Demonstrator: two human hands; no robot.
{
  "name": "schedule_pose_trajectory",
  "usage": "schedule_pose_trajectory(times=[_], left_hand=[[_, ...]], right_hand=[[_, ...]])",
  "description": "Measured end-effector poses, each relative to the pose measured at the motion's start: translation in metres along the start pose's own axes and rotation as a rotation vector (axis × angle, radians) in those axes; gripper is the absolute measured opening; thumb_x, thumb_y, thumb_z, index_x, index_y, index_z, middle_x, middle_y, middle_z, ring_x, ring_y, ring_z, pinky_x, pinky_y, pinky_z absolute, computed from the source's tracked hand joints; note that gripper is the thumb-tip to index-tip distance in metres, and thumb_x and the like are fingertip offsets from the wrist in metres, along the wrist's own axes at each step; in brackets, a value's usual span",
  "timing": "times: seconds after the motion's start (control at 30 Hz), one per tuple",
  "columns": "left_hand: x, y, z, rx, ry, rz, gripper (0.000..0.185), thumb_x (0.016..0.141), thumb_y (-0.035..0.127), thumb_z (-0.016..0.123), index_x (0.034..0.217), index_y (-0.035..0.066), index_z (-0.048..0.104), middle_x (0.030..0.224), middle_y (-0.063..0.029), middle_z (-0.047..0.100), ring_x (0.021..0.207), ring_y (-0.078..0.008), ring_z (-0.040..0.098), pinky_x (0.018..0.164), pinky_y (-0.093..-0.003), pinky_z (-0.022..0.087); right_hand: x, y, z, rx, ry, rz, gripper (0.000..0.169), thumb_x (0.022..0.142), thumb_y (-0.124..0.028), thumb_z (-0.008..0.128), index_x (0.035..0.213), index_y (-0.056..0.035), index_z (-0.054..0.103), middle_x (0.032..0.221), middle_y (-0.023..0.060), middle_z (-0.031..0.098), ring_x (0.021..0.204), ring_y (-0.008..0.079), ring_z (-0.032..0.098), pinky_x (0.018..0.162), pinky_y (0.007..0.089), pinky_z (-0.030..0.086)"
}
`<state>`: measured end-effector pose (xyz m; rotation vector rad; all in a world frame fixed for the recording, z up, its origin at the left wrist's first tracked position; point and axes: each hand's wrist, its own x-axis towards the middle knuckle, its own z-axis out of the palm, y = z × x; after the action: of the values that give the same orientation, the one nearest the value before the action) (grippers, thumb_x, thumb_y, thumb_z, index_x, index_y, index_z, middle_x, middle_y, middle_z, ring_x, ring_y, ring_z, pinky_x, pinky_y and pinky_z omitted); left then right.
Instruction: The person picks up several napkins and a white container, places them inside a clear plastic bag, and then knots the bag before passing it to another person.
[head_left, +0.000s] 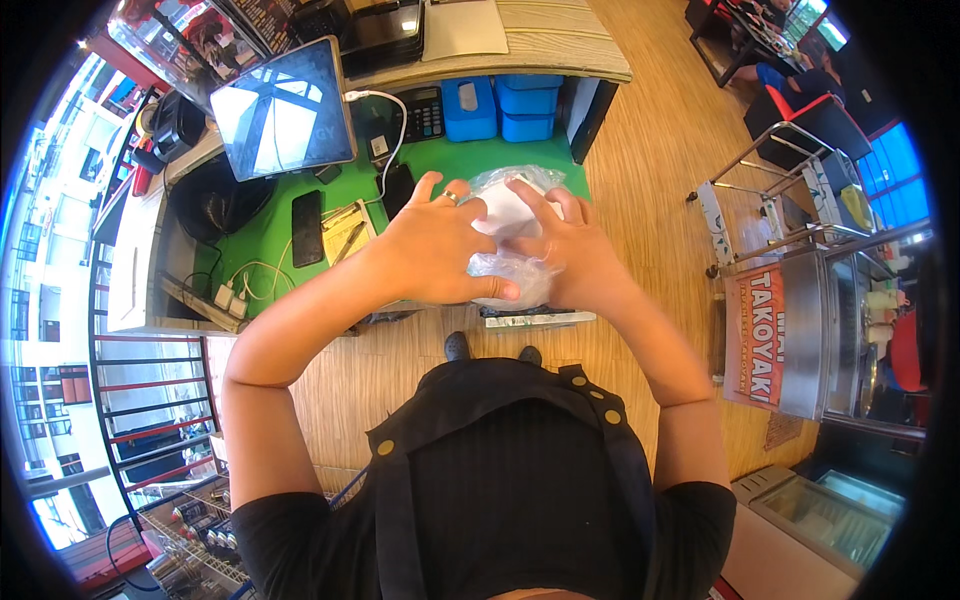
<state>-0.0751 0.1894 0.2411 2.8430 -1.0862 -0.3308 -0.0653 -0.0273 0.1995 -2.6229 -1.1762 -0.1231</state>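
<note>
A clear plastic bag with something white in it lies before me at the front right of the green desk surface. My left hand, with a ring on one finger, is spread over the bag's left side. On its right side is my right hand, fingers bent and apart over the white thing. Both hands touch or nearly touch the plastic; whether the fingers pinch it is hard to see. What the white thing is cannot be told.
A black phone, a yellow notepad with a pen, and white chargers lie left. Behind stand a tablet with a white cable, a calculator and blue containers. A metal cart stands right; people sit farther off.
</note>
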Motion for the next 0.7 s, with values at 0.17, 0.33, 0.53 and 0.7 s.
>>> schedule_pose_trajectory(times=[0.17,0.33,0.53,0.7], left_hand=[[-0.005,0.003,0.010,0.048,0.149,-0.017,0.073,0.082,0.074,0.039,0.102,0.012,0.072,0.125,-0.0196,0.052,0.128,-0.0391,0.036,0.109,-0.0565,0.016],[0.002,0.002,0.030,0.276,0.233,-0.118,0.084,0.083,0.076,0.032,0.104,0.004,0.071,0.128,-0.0217,0.050,0.134,-0.0368,0.032,0.112,-0.0550,0.011],[0.003,0.020,0.007,0.394,-0.046,-0.103,0.085,0.083,0.074,0.034,0.091,-0.002,0.072,0.120,-0.0185,0.055,0.131,-0.0338,0.036,0.111,-0.0538,0.012],[0.003,0.026,0.002,0.337,0.061,-0.040,0.085,0.082,0.075,0.034,0.086,-0.001,0.073,0.119,-0.0222,0.055,0.128,-0.0323,0.039,0.111,-0.0521,0.014]], right_hand=[[0.004,0.004,0.009,-0.065,-0.029,0.001,0.061,0.059,-0.013,0.076,0.117,-0.0041,0.058,0.141,0.0061,0.038,0.125,0.0328,0.038,0.105,0.0500,0.031],[0.008,0.006,0.015,-0.113,0.034,-0.006,0.057,0.062,-0.012,0.072,0.114,0.0036,0.056,0.135,0.0076,0.043,0.122,0.0319,0.040,0.103,0.0494,0.032],[0.008,0.020,0.023,-0.199,0.073,0.007,0.070,0.055,-0.018,0.077,0.118,0.0013,0.055,0.137,0.0029,0.043,0.117,0.0295,0.041,0.097,0.0441,0.034],[0.009,0.029,0.027,-0.012,0.128,-0.054,0.067,0.057,-0.021,0.077,0.117,-0.0009,0.057,0.136,0.0003,0.045,0.113,0.0293,0.043,0.096,0.0427,0.035]])
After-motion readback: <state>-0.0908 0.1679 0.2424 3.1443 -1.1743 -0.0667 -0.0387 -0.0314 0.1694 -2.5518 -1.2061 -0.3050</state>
